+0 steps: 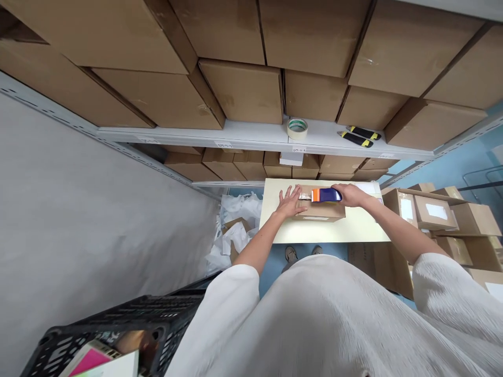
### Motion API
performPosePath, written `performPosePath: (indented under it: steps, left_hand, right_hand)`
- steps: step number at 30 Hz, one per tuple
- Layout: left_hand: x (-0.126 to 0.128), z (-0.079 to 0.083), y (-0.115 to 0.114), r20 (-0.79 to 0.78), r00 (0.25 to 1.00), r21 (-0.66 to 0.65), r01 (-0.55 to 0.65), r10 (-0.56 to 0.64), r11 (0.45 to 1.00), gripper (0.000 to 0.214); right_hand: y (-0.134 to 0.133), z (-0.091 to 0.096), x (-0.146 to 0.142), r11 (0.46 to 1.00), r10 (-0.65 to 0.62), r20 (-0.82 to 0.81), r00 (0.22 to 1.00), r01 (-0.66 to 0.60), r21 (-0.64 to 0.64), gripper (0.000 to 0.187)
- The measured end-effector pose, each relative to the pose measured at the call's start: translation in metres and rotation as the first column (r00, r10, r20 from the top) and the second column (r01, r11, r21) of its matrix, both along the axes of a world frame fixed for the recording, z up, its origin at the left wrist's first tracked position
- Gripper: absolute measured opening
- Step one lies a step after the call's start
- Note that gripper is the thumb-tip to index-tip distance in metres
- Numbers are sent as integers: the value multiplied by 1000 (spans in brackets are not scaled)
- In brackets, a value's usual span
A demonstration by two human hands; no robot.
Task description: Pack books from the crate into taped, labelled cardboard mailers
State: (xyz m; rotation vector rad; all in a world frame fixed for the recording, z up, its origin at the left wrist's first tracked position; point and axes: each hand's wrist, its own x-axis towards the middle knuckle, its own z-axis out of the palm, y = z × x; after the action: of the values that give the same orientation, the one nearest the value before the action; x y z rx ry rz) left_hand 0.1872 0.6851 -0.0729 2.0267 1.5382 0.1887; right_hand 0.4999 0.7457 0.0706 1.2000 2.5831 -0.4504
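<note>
A small closed cardboard box (324, 212) lies on the pale yellow tabletop (314, 233) in front of me. My left hand (290, 202) rests on the box's left end with its fingers spread. In my right hand (348, 195) is a blue and orange tape dispenser (328, 195), held against the top of the box. A strip of clear tape (305, 195) shows between the dispenser and my left fingers. On the box's near side is a white label (315, 218).
Shelves of cardboard boxes (243, 93) rise behind the table. A tape roll (297, 129) and two utility knives (358, 136) lie on the shelf edge. Open cartons (471, 220) stand at right, white wrapping (240, 230) at left, a black crate (118, 319) at lower left.
</note>
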Motion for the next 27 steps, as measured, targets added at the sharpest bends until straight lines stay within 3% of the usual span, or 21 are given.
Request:
performPosePath:
  steps: [7,12,18,27]
  left_hand:
    - [1,4,-1,-42,999,-7,-4,4,1000,105]
    - [2,7,-2,-67,998,-22,-5,4,1000,104]
    - [2,11,-1,-95,995,-42,2,-6,999,104]
    - [3,11,0,-147,989,-56,-10,1,998,103]
  right_hand:
    - [0,9,-1,999,42,98,994,-42,-1,48]
    - [2,15,17,997,65,118,991,-69,28,45]
    - [6,17,76,998,16,151,988,-25,56,45]
    - [0,0,178,998,-50,210,977,42,43,39]
